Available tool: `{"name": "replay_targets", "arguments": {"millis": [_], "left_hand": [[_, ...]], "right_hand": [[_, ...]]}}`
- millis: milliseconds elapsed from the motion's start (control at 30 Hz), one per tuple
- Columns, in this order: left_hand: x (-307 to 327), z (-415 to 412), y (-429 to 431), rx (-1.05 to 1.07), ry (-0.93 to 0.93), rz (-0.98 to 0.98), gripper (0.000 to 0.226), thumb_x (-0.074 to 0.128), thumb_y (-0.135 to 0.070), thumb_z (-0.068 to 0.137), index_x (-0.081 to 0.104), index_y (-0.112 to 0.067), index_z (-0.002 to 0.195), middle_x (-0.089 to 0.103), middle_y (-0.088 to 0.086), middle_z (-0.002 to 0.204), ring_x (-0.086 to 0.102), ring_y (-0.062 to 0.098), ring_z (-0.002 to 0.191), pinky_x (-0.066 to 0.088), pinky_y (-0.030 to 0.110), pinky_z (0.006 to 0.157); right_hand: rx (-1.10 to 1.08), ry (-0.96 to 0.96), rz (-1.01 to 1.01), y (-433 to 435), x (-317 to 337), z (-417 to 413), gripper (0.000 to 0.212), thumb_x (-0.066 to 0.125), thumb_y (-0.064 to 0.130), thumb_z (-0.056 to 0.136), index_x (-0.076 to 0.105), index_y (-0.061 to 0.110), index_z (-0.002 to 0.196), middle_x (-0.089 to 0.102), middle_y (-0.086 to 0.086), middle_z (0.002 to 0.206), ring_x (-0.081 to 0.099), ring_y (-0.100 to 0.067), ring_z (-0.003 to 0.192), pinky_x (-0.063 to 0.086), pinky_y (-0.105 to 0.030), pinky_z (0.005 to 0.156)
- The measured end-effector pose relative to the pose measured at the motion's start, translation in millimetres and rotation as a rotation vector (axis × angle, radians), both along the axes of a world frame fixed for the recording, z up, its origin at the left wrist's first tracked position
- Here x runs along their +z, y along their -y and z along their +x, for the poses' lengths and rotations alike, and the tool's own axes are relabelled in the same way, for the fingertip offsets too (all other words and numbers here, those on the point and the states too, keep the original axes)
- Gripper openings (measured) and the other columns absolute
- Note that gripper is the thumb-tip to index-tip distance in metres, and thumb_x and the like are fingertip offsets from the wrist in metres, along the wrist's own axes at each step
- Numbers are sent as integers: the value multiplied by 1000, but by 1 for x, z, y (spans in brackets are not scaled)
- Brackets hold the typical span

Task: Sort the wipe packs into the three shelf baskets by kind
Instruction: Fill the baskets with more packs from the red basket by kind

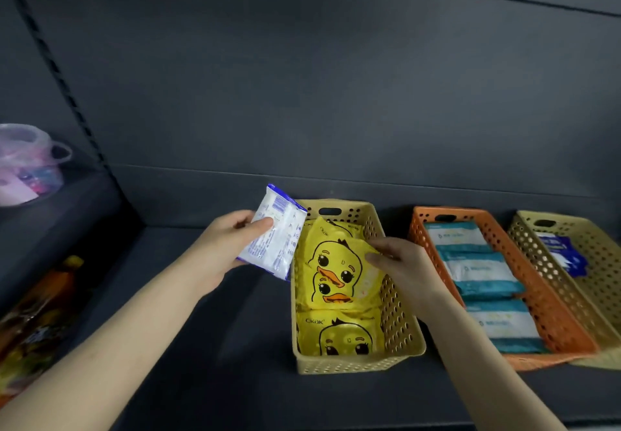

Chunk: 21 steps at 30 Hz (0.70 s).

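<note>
white wipe pack (pixel 274 234) gripped in left hand (pixel 220 246); right hand (pixel 400 262) pinches duck pack (pixel 336 262).

Shelf (pixel 218 346) holds left basket (pixel 400 316), orange basket (pixel 546 299), right basket (pixel 601 256).

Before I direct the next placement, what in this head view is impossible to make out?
All in the head view:
1. The white-and-blue pack in the left hand shows its barcode side; the print is too small to read.
2. Top duck pack: the right hand covers its right edge, and packs beneath are hidden.
3. Right beige basket: cut off by the frame edge, so its blue packs cannot be counted.
4. Lower-left shelf goods: blurred.
</note>
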State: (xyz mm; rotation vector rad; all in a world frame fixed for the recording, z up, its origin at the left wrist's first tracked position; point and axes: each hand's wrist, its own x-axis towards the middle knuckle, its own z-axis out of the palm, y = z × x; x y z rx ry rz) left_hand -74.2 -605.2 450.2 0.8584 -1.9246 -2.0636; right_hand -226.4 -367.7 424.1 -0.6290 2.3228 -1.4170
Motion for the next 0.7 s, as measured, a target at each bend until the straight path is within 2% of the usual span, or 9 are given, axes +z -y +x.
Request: {"name": "replay_targets", "arguments": {"millis": [67, 133, 300, 433, 500, 600, 700], "left_hand": [[-3, -2, 5, -4, -7, 39, 23, 62, -28, 91, 66, -12, 109, 73, 6, 103, 69, 21, 96, 54, 35, 81], [-5, -4, 7, 2, -18, 90, 24, 61, -28, 92, 65, -12, 109, 73, 5, 103, 69, 20, 98, 54, 34, 80], [-12, -6, 10, 7, -22, 136, 24, 59, -29, 93, 64, -14, 112, 73, 3, 105, 70, 18, 96, 53, 33, 81], [-17, -4, 7, -30, -14, 156, 23, 58, -28, 93, 65, -15, 111, 74, 2, 104, 70, 16, 93, 53, 32, 80], [-21, -1, 2, -39, -8, 185, 23, 59, -28, 93, 64, -15, 111, 74, 2, 103, 70, 15, 90, 53, 32, 80], [-26, 2, -7, -51, -7, 235, 22, 58, -25, 93, 64, -13, 110, 74, 3, 103, 70, 14, 88, 53, 31, 79], [-28, 1, -12, -56, 0, 237, 25, 58, -25, 93, 63, -12, 113, 74, 3, 104, 70, 14, 90, 53, 30, 79]], "right_hand": [[28, -175, 111, 7, 0, 0, 25, 65, 9, 89, 67, 15, 113, 68, 1, 111, 62, -11, 102, 52, -29, 90], [32, -236, 153, 15, 4, -2, 25, 63, 9, 90, 66, 15, 114, 67, 1, 113, 61, -11, 106, 50, -29, 94], [186, -11, 88, 8, 31, -18, 29, 61, 11, 91, 64, 16, 120, 70, 3, 111, 66, -7, 99, 53, -25, 91], [433, 182, 183, -5, 40, -21, 34, 58, 9, 92, 62, 22, 123, 70, 6, 113, 66, 0, 100, 49, -7, 75], [568, 261, 270, -7, 34, -19, 35, 58, 7, 92, 62, 20, 124, 69, 7, 118, 64, -3, 108, 49, -9, 81], [714, 268, 382, -7, 31, -15, 36, 57, 5, 94, 63, 22, 125, 65, 10, 124, 60, 1, 112, 48, -12, 88], [749, 277, 364, -9, 31, -17, 36, 57, 3, 93, 64, 22, 122, 64, 7, 126, 59, -3, 115, 49, -20, 96]]}}
